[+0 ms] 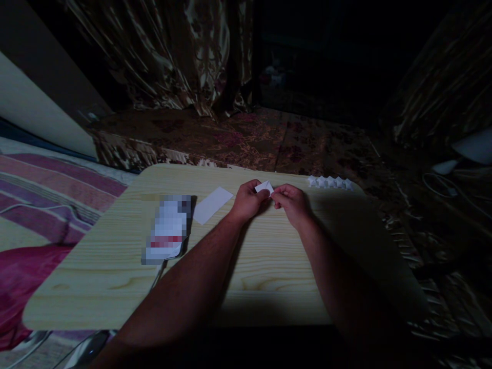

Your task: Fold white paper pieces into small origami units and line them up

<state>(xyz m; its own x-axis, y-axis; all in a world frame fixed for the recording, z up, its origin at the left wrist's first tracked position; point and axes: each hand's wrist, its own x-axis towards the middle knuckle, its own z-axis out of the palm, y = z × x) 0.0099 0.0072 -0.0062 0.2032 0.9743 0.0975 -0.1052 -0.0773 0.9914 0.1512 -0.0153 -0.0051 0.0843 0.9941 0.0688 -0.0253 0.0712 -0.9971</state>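
In the head view, both hands are meeting over the far half of the pale wooden table (277,277), and the small folded white paper (266,186) is sitting right between them. The left hand (247,200) is gripping it, thumb pressing across the near face, fingers curling behind. The right hand (292,202) is closing its fingertips at the paper's right corner, seemingly pinching it, though the contact itself is too small to read surely.

And here's where trouble could be lurking: if that left thumb is sliding, the crease may be drifting off line; if the right pinch is pulling too hard, the corner may be tearing or crumpling. Dim light is making the fold edges tough to judge, so a skewed fold could be slipping by.

Off to the left, a loose white sheet (213,205) is lying flat just beside the blurred-out device (169,225); the left forearm is passing close by, and a careless sweep could be shifting it. Far right, the white star-like pieces (330,182) are lining the table's far edge, where an elbow or sleeve knock could be tipping them off.
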